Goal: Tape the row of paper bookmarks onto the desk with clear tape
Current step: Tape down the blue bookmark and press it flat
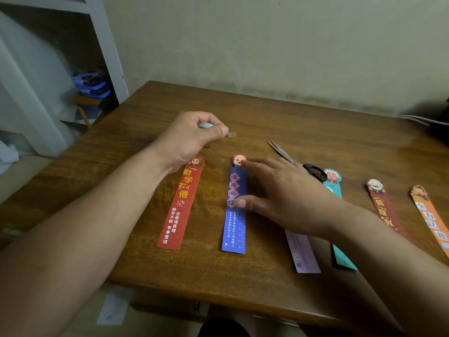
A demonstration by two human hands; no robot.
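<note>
Hands first: the left hand (192,139), at the centre of the frame, is curled round a pale tape roll (205,125) and pinches a short strip of clear tape (232,135) that sticks out past the thumb. Just right of centre, the right hand (286,193) lies spread and flat. One fingertip is on the cartoon head of the blue bookmark (234,215) and the thumb presses its middle, pinning it to the desk (267,108).

The step looks like fixing the top of this bookmark. Hold the paper straight, in line with the red bookmark (179,203) to its left. Lay the strip across the head end so part lands on paper and part on wood, then rub it flat from the middle outward.

The strip hangs above and slightly left of the blue bookmark's top, apart from it. Further right lie scissors (291,159) and the lilac bookmark (302,254), teal bookmark (345,260), dark red bookmark (384,210) and orange bookmark (430,215)
</note>
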